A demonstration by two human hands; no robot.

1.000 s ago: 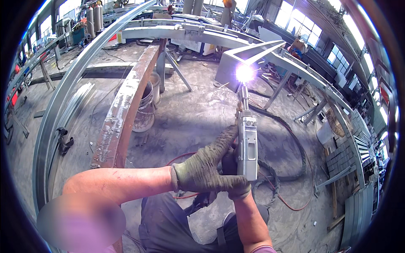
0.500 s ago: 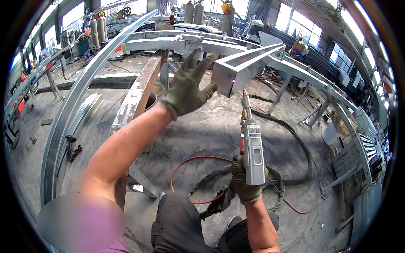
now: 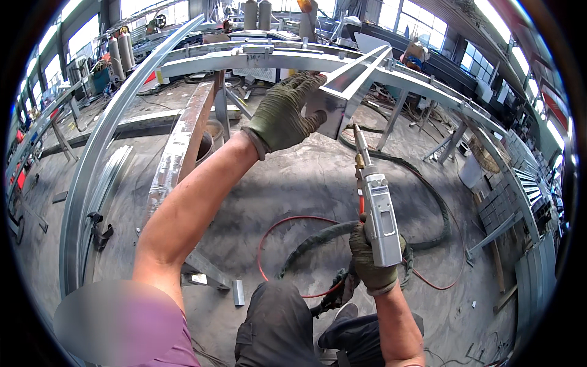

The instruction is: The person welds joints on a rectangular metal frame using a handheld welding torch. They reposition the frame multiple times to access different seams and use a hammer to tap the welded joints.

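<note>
A shiny metal box section point(image 3: 333, 114) juts toward me from the curved metal frame, its flat end plate facing me. My left hand point(image 3: 282, 116), in a green work glove, grips its left edge, with the thumb against the end plate and the fingers along the top. My right hand point(image 3: 370, 262), gloved too, is closed around the grip of a silver welding gun point(image 3: 383, 214). The gun points up and away, its nozzle close below the box section's lower right corner; whether they touch I cannot tell.
A dark sleeved hose point(image 3: 445, 205) and a thin red hose point(image 3: 264, 241) loop over the concrete floor. At left stand a rusty white-streaked beam point(image 3: 180, 147) and a long metal channel point(image 3: 98, 177). The curved frame point(image 3: 263, 61) spans the far side on legs. Gas cylinders point(image 3: 251, 15) stand behind.
My left hand has come down from its spread hover onto the box section's end. The welding gun has shifted slightly relative to that end, and the view has moved a little.
</note>
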